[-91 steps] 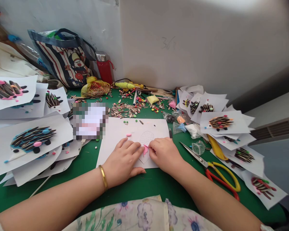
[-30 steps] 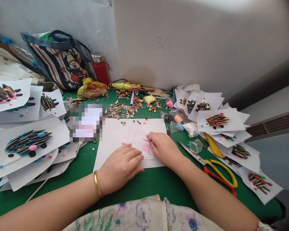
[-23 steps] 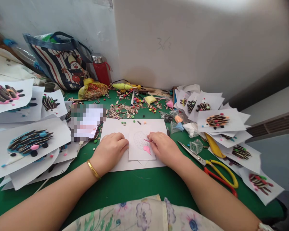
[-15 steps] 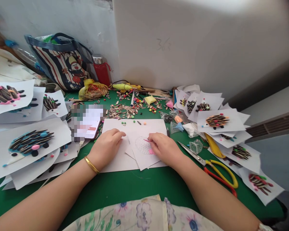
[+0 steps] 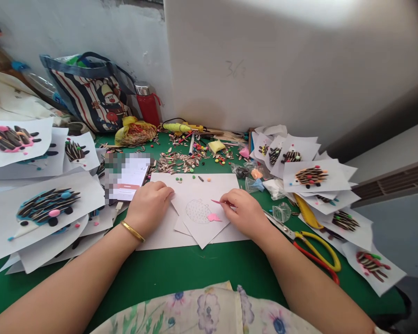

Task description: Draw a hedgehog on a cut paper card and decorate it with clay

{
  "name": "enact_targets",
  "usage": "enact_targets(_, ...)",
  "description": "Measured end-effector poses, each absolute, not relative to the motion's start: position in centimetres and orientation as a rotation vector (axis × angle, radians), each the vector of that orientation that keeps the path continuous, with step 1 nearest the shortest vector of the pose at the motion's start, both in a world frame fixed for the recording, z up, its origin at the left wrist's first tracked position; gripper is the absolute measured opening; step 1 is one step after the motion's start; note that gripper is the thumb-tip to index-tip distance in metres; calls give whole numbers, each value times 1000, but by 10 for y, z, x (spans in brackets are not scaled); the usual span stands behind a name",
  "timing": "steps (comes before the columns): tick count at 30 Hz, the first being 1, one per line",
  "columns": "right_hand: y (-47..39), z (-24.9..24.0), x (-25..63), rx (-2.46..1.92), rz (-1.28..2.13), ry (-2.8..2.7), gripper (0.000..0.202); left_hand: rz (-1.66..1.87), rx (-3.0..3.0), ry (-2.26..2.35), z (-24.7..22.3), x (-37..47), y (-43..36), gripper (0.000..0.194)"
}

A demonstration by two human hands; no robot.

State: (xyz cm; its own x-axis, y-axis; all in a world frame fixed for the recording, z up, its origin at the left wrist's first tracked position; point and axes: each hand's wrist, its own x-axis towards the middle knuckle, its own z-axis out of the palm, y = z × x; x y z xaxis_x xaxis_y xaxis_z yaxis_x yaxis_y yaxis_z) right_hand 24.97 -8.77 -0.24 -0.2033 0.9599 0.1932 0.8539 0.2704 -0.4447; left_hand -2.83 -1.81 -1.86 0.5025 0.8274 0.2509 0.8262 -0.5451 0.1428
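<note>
On a larger white sheet (image 5: 160,236) lies a smaller paper card (image 5: 202,234) with a dotted hedgehog outline drawn on it. Pink clay (image 5: 214,217) covers the pointed face end of the drawing. My left hand (image 5: 150,206), a gold bangle at the wrist, rests at the card's left corner with fingers curled together; its thumb is hidden. Between thumb and forefinger, my right hand (image 5: 245,211) pinches a thin pink strip (image 5: 216,202) just above the card's right side. Another sheet corner shows under the card.
Small clay balls (image 5: 179,179) and a seed sit along the sheet's top. Sunflower seeds (image 5: 177,162) are scattered behind. A phone (image 5: 128,178) lies left, scissors (image 5: 299,236) right. Finished hedgehog cards (image 5: 48,208) pile up on both sides. A bag (image 5: 90,93) and red bottle (image 5: 148,106) stand behind.
The card has turned and shifted left under my hands. My right hand has moved slightly right, off the drawing, with the pink strip still pinched. My left fingers have drawn back a little.
</note>
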Motion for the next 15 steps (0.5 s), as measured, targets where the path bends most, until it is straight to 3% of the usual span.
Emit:
enact_targets(9,-98,1,252,-1775,390,-2315,19,680,2726,1544,-8,-20,-32,26)
enact_targets(12,-99,-3,253,-1773,277,-2346,20,719,2831,1236,-7,-5,-54,25)
enact_targets(15,-101,-6,251,-1757,164,-2349,19,530,2868,903,-13,12,-79,30)
